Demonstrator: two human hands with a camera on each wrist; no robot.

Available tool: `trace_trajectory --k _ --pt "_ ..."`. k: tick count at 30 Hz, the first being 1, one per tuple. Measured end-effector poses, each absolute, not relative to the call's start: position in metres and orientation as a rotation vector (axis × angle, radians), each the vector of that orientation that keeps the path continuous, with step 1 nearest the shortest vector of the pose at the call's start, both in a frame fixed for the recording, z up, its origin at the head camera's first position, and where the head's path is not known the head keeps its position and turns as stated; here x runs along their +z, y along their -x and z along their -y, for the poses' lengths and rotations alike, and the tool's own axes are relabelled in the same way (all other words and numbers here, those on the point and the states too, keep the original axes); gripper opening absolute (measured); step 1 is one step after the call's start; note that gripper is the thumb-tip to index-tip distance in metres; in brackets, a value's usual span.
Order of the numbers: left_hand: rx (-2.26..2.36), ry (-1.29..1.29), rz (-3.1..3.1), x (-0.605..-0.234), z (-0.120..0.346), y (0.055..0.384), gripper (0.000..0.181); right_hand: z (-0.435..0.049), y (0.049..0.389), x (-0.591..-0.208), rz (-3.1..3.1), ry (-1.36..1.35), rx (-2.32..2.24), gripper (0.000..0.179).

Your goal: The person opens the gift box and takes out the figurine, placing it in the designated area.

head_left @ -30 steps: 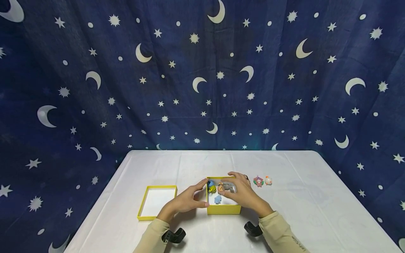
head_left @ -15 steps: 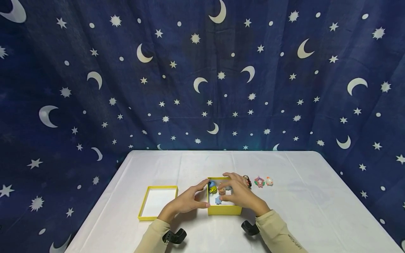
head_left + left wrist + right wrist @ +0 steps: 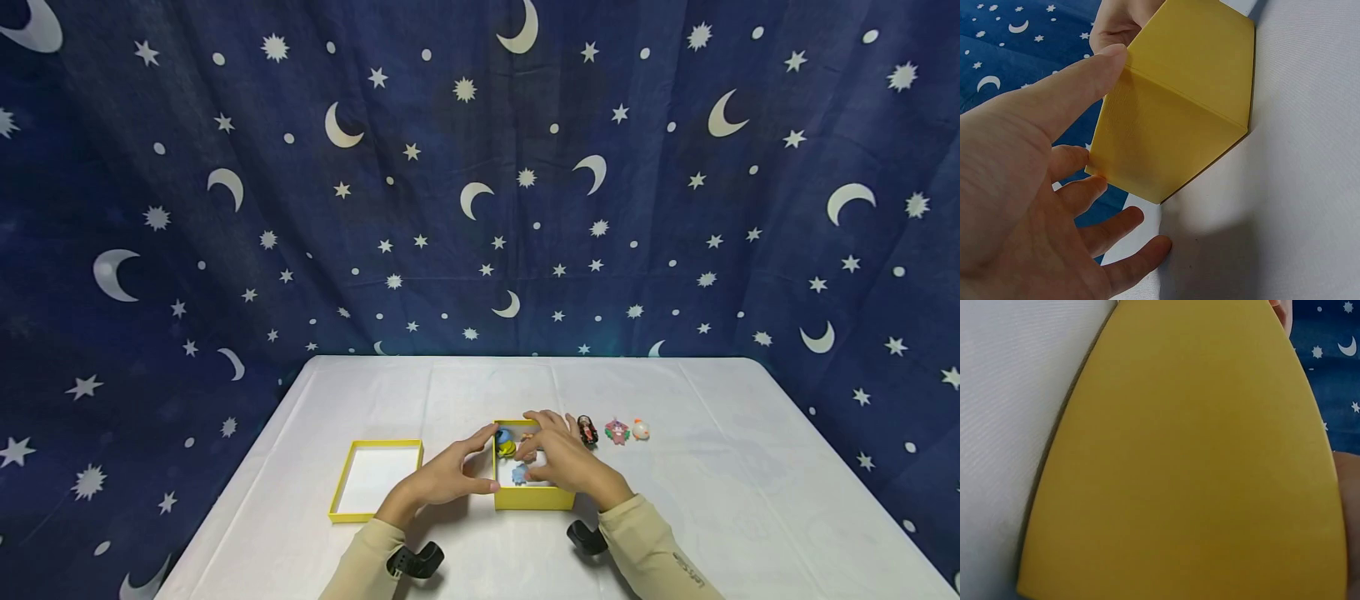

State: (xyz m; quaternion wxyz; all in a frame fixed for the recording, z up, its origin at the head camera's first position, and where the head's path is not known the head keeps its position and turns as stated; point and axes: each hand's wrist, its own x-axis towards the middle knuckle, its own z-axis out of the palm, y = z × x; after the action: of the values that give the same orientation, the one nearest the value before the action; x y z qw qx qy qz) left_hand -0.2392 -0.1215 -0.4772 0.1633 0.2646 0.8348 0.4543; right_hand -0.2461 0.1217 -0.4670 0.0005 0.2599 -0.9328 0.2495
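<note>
A yellow box (image 3: 534,499) with a white inside stands on the table. My left hand (image 3: 442,475) rests at the box's left side, thumb and fingertips touching its edges and the other fingers spread, as the left wrist view shows. Inside the box sit a blue and yellow figurine (image 3: 506,444) and a light blue figurine (image 3: 519,475). My right hand (image 3: 568,458) reaches over the right wall, its thumb and index finger apart above a brownish figurine (image 3: 529,456), which they partly hide. In the right wrist view the box wall (image 3: 1185,456) covers most of the work.
A shallow yellow lid (image 3: 375,479) with a white inside lies left of the box. Right of the box, on the white table (image 3: 712,483), are a black-haired figurine (image 3: 587,431), a pink and green figurine (image 3: 617,432) and a small white and orange figurine (image 3: 641,430).
My right hand has moved left and deeper over the box, covering the grey figurine there and uncovering the black-haired figurine outside. The left hand has stayed at the box.
</note>
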Motion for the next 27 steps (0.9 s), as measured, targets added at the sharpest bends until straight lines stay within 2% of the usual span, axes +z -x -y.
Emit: trace_trajectory --k 27 --pt "1.302 -0.748 -2.379 -0.477 0.121 0.239 0.089 -0.111 0.247 -0.466 2.963 -0.831 0.521 0.016"
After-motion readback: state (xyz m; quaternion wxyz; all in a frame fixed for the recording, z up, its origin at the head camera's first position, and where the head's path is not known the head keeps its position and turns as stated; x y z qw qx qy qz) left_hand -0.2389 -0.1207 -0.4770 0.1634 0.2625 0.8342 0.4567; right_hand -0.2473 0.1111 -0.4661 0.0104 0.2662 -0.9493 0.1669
